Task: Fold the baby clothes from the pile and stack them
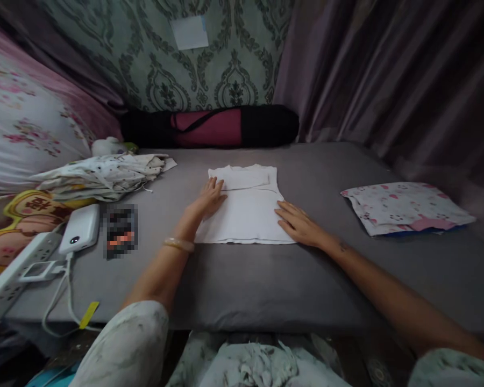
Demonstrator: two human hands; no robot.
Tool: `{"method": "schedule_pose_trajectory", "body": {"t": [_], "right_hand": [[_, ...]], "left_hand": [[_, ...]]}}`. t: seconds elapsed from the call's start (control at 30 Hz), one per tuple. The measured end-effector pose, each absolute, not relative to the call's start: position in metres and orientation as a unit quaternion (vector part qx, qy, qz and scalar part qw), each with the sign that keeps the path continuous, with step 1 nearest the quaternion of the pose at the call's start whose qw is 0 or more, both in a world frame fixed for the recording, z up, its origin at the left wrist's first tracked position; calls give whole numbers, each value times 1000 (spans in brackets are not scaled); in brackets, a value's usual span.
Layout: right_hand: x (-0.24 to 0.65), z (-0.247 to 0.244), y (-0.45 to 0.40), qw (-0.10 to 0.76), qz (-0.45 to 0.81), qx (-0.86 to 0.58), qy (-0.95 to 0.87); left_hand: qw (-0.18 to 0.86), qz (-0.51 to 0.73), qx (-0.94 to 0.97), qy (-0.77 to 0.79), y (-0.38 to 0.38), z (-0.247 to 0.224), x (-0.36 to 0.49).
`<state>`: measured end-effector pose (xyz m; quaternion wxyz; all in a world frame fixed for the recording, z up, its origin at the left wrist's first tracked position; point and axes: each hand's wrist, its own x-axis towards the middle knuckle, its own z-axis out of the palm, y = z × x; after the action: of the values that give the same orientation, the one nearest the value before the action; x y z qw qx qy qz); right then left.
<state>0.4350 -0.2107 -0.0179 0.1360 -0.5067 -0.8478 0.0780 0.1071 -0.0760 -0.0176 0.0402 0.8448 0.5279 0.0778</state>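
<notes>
A small white garment [246, 215] lies flat on the grey sheet, with a folded strip across its upper part. My left hand [212, 200] rests on the garment's left edge, fingers apart and pointing up toward the folded strip. On the opposite side, my right hand [300, 223] lies with spread fingers on the lower right edge of the cloth. Neither hand grips anything.
A folded patterned cloth [407, 207] lies at the right. At the left are crumpled fabrics [108, 174], a white power bank [79, 228], a power strip [22, 263] with cables, and a blurred small item [121, 231]. A black and red long bag [210, 128] lies along the wall.
</notes>
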Motion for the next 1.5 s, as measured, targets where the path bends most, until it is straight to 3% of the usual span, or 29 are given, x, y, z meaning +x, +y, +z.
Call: {"method": "schedule_pose_trajectory", "body": {"t": [0.23, 0.43, 0.77, 1.0, 1.23, 1.5], "right_hand": [[442, -2, -249, 159, 132, -444, -872], [448, 14, -263, 167, 178, -428, -870], [450, 17, -264, 145, 147, -412, -887], [447, 27, -261, 114, 162, -405, -893], [440, 17, -255, 145, 116, -426, -885], [434, 16, -253, 111, 70, -472, -871]], "left_hand": [[175, 83, 908, 371, -143, 16, 73], [268, 112, 881, 374, -194, 26, 50], [272, 95, 863, 414, -219, 37, 41], [246, 102, 882, 388, -216, 20, 31], [218, 136, 872, 416, -214, 17, 39], [257, 185, 836, 449, -204, 16, 38]]}}
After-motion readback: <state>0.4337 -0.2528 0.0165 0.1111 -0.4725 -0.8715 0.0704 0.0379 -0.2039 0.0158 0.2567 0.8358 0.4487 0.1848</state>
